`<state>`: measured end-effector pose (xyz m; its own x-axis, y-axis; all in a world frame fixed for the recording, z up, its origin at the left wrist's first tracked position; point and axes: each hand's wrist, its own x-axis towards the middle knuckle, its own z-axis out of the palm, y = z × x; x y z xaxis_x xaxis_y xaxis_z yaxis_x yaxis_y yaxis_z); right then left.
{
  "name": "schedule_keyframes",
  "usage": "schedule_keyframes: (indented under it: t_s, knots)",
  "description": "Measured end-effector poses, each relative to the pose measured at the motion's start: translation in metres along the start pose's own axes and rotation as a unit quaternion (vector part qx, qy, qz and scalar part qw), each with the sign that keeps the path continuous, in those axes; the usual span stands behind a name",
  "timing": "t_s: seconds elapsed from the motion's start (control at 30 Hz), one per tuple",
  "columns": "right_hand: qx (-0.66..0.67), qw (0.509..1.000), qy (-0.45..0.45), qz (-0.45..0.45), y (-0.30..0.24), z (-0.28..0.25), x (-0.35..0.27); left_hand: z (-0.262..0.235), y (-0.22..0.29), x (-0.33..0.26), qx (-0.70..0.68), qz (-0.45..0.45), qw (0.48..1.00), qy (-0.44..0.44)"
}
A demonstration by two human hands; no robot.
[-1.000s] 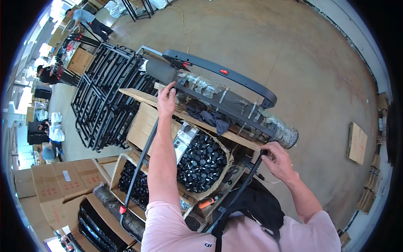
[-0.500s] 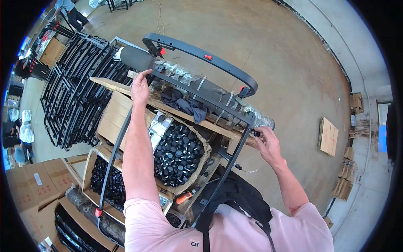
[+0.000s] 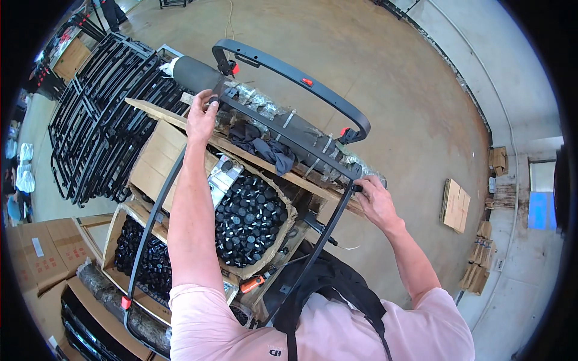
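Observation:
A dark metal tube frame point(image 3: 289, 133) lies across in front of me, with a curved upper loop point(image 3: 301, 77) bearing red clips. At the left end of its crossbar, my left hand point(image 3: 201, 120) pinches a small black knob point(image 3: 214, 99) between thumb and fingers. My right hand point(image 3: 378, 201) grips another black knob point(image 3: 357, 188) at the crossbar's right end. Beneath the crossbar, a plastic-wrapped padded roll point(image 3: 198, 74) supports the frame. A box of loose black knobs point(image 3: 250, 219) sits below, between my arms.
A second bin of black parts point(image 3: 141, 253) stands to the left, near an orange-handled tool point(image 3: 251, 284). Dark cloth point(image 3: 265, 150) hangs over a wooden board. Stacked black frames point(image 3: 102, 120) fill the far left. Flattened cardboard point(image 3: 455, 206) lies on the floor at right.
The view has shifted slightly. My left fingers have curled, and a black knob now shows in them at the crossbar's left end. My right hand stays at its knob.

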<state>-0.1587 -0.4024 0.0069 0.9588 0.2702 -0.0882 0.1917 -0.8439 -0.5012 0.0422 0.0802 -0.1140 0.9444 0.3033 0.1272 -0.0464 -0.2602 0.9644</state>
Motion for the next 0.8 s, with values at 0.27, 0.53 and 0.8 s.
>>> schedule_keyframes:
  t_s: [0.27,0.53,0.8]
  knots:
    - [-0.106,0.992,-0.026,0.068,-0.005,-0.002,0.008,0.01,0.01,-0.004,0.147,0.025,0.989,0.008]
    - [-0.126,0.99,-0.02,0.058,0.005,0.006,0.015,0.011,0.009,-0.003,0.114,-0.02,0.993,-0.005]
    - [-0.105,0.99,-0.084,0.032,-0.006,-0.01,0.007,0.013,0.021,-0.008,0.189,-0.022,0.981,0.025]
